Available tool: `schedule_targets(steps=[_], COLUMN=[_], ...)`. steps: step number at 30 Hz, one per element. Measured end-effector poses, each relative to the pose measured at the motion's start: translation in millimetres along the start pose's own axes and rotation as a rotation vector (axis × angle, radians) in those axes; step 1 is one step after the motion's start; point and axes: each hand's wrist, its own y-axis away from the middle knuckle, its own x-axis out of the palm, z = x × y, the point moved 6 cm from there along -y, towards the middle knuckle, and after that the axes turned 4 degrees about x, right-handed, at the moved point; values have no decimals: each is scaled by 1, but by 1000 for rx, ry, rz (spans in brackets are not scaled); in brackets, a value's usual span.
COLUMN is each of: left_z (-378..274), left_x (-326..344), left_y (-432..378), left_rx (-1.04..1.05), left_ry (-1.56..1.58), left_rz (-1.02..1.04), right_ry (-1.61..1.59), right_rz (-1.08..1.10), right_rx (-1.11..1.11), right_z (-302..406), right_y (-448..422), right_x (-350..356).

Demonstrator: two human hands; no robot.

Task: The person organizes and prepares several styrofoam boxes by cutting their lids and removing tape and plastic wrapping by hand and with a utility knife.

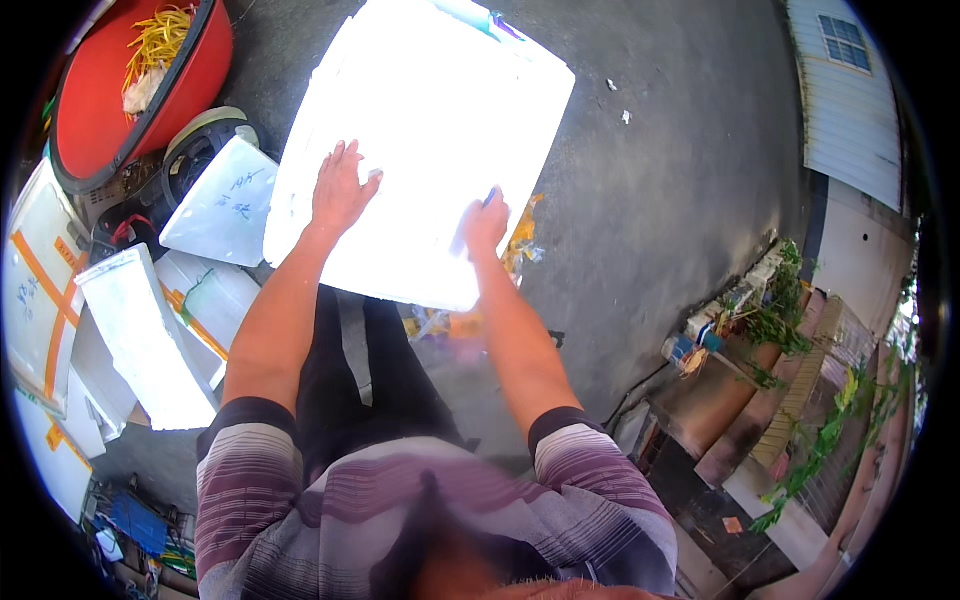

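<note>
A large white foam board or box (435,112), overexposed so that its details are lost, lies in front of me. My left hand (341,191) rests on its left part, palm down and fingers spread. A small pale piece, perhaps a wrap, shows at the left thumb tip. Over the near right part of the foam, my right hand (487,221) is closed in a fist and slightly blurred. The blue end of a small tool (490,197) pokes out of that fist; the rest of it is hidden or blurred.
At the left are a red tub (105,112) with yellow straps, a tilted foam lid (225,199) bearing writing, and stacked foam boxes (142,337). Crumpled orange tape (521,236) lies on the concrete floor (652,187). Plants (784,315) and planks stand at the right.
</note>
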Motion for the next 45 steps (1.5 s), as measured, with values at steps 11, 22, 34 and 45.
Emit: schedule_targets(steps=[11,22,34,45], left_z=[-5,-3,12,-35], left_x=[2,-1,12,-23], left_y=[4,5,6,43], left_rx=[-5,-26,15,175], left_ry=[58,97,95,88], left_rz=[15,-6,48,130], right_ry=[-17,-380,-331,-669], right_rz=[65,-91,-41,108], right_rx=[142,-204,-364,93], right_z=[-46,64,69,-58], right_y=[58,-87,-199,24], right_x=[18,-64,-27,-79])
